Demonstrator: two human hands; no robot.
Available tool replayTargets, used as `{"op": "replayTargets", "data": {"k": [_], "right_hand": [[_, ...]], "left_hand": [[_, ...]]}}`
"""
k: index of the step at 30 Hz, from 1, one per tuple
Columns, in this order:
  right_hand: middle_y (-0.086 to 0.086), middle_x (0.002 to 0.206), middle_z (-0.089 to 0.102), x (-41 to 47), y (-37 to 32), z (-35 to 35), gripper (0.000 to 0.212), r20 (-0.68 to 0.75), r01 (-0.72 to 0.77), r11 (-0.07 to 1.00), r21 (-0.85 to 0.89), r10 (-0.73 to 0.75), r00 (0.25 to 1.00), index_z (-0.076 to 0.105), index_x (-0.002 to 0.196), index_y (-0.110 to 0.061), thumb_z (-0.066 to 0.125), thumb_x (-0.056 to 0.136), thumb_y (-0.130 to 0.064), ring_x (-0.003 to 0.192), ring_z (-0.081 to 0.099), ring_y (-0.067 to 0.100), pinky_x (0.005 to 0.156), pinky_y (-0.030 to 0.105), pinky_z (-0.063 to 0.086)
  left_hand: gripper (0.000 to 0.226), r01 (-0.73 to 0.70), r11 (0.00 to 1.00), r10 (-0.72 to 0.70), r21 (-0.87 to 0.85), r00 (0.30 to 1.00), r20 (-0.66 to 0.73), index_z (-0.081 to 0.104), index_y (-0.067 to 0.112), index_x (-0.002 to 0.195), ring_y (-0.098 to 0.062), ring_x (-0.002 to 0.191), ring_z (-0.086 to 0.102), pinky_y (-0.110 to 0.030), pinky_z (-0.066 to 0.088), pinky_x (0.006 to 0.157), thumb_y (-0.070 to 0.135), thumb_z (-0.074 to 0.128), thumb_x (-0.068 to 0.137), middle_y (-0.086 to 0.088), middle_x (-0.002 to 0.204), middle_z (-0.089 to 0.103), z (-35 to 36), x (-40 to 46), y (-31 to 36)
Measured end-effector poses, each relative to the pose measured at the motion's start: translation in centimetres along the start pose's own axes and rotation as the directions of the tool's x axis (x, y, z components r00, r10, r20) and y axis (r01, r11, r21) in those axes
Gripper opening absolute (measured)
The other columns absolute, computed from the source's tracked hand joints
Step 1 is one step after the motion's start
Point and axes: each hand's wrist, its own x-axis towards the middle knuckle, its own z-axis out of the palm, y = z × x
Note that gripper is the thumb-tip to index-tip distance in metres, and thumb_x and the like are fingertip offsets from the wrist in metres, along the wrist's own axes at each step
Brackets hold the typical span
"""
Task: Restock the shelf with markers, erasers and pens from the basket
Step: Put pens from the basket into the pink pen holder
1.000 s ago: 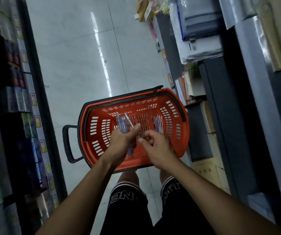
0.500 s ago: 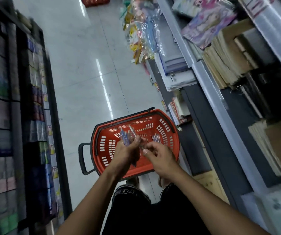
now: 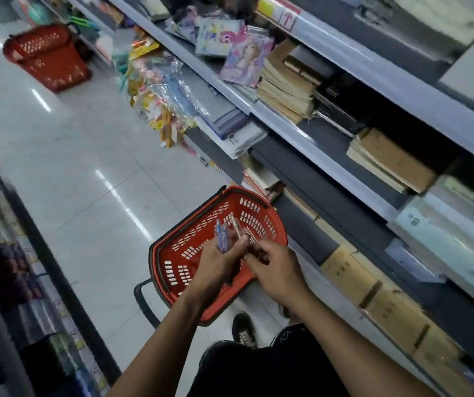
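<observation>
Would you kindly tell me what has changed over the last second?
The view swung up and right, bringing the shelf and a second basket into sight. The left hand still grips the pens; the right hand stays beside them over the basket.

A stationery shop: stocked shelves (image 3: 330,130), price labels, red basket (image 3: 201,233).

Red slotted basket (image 3: 198,253), blue pens (image 3: 222,235), brown notebooks (image 3: 284,87)
</observation>
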Motion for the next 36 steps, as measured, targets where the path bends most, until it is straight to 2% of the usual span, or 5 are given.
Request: {"op": "replayTargets", "data": {"k": [11, 16, 22, 28, 36], "right_hand": [[-0.019, 0.097, 0.076, -10.3, 5.2, -7.2, 0.014, -0.407, 0.012, 0.977, 0.212, 0.077, 0.910, 0.075, 0.109, -0.032, 0.072, 0.095, -0.035, 0.089, 0.071, -0.002, 0.076, 0.021, 0.058], [-0.014, 0.085, 0.074, -17.6, 9.6, -12.7, 0.012, -0.555, 0.031, 0.949, 0.315, 0.157, 0.817, 0.070, 0.090, -0.037, 0.076, 0.091, -0.027, 0.077, 0.070, 0.005, 0.069, 0.020, 0.054], [-0.011, 0.080, 0.073, -28.9, 16.2, -20.6, 0.014, -0.681, 0.041, 0.917, 0.396, 0.263, 0.683, 0.072, 0.085, -0.027, 0.079, 0.089, -0.015, 0.073, 0.068, 0.005, 0.068, 0.018, 0.050], [-0.001, 0.074, 0.074, -38.4, 21.3, -27.2, 0.013, -0.751, 0.123, 0.878, 0.462, 0.314, 0.580, 0.073, 0.082, -0.020, 0.077, 0.088, -0.009, 0.070, 0.071, 0.013, 0.071, 0.035, 0.059], [0.000, 0.074, 0.076, -43.6, 24.0, -32.7, 0.008, -0.754, 0.195, 0.825, 0.530, 0.354, 0.552, 0.075, 0.090, -0.020, 0.074, 0.093, -0.012, 0.071, 0.072, 0.015, 0.077, 0.039, 0.061]], "left_hand": [[0.034, -0.046, 0.995, 0.021, 0.091, 0.963, 0.268, 0.075, 0.026, 0.089, -0.016, 0.076, 0.074, -0.020, 0.057, 0.066, 0.051, 0.057, 0.103, -0.007, 0.085, 0.076, 11.8, -3.7, 1.8], [0.039, -0.139, 0.969, 0.050, 0.206, 0.922, 0.384, 0.069, 0.014, 0.090, -0.026, 0.073, 0.067, -0.042, 0.056, 0.070, 0.051, 0.061, 0.099, -0.013, 0.080, 0.068, 21.4, -6.1, 0.6], [0.018, -0.052, 0.992, -0.024, 0.111, 0.803, 0.595, 0.073, 0.030, 0.076, -0.007, 0.042, 0.042, -0.020, 0.036, 0.039, 0.046, 0.071, 0.083, 0.007, 0.056, 0.049, 34.1, -12.2, -1.6], [0.013, -0.333, 0.916, 0.085, 0.225, 0.708, 0.701, 0.076, 0.019, 0.085, 0.002, 0.052, 0.056, -0.011, 0.042, 0.050, 0.029, 0.076, 0.093, 0.014, 0.062, 0.065, 45.2, -18.4, -3.3], [0.010, -0.384, 0.863, 0.079, 0.328, 0.744, 0.663, 0.080, 0.008, 0.090, 0.005, 0.047, 0.050, -0.008, 0.037, 0.052, 0.016, 0.077, 0.095, 0.016, 0.055, 0.060, 53.0, -21.0, -3.6]]}}
